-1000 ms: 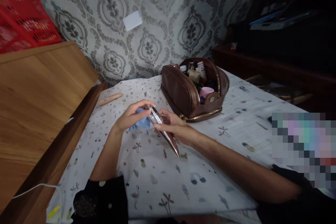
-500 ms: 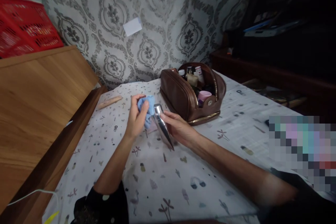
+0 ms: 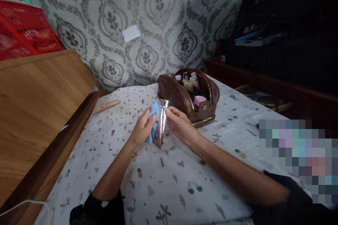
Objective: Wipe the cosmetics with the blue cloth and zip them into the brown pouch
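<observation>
My left hand point(image 3: 143, 129) is closed round a small blue cloth point(image 3: 154, 120) and presses it against a shiny silver tube point(image 3: 161, 125). My right hand point(image 3: 180, 123) grips that tube from the right, holding it nearly upright with its narrow end down. Both hands hover over the patterned white cloth point(image 3: 169, 179) on the table. Just behind them stands an open brown leather toiletry bag point(image 3: 179, 95) with small bottles and a pink pot inside.
A wooden cabinet top point(image 3: 34, 98) runs along the left with a red crate point(image 3: 23, 31) on it. A wooden stick point(image 3: 107, 105) lies near the wall. A white cable point(image 3: 23, 204) shows at the lower left. Dark furniture fills the right.
The tube has swung from a slant to nearly upright. My left hand with the blue cloth has shifted onto the tube's left side. Both hands sit a little farther from me.
</observation>
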Action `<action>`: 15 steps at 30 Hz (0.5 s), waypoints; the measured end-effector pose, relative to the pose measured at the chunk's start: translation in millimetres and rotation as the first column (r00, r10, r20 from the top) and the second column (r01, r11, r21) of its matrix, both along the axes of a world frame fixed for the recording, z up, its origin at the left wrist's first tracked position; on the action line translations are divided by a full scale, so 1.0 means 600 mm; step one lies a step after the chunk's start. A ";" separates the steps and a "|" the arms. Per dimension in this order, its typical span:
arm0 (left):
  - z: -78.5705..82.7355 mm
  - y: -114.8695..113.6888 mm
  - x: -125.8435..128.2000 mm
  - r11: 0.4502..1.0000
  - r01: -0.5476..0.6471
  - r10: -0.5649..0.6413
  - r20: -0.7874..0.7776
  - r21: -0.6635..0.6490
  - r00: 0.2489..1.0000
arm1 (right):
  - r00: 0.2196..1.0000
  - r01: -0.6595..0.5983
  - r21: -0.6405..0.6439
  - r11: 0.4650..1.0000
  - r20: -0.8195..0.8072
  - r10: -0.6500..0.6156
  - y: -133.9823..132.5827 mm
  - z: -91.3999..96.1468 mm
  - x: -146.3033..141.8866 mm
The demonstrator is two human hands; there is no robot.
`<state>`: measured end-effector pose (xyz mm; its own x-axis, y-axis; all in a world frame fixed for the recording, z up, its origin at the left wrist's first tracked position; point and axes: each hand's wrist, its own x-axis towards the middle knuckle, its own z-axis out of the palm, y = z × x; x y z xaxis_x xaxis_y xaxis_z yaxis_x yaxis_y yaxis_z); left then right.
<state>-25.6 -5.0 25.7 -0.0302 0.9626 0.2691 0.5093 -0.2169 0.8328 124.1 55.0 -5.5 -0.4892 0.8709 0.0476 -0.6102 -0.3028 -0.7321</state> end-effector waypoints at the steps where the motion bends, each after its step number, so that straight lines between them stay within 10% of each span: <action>1: 0.001 0.002 -0.010 0.998 0.047 -0.046 0.033 -0.040 0.998 | 1.000 0.011 0.025 1.000 0.001 -0.011 0.001 0.001 0.001; 9: -0.018 0.009 -0.088 0.854 0.343 -0.143 0.458 -0.391 0.877 | 0.999 0.044 0.159 0.986 0.017 -0.048 -0.005 0.015 0.006; 15: -0.020 0.006 -0.121 0.899 0.265 -0.043 0.532 -0.348 0.846 | 0.996 0.015 0.267 0.964 0.083 -0.039 0.001 0.008 0.012</action>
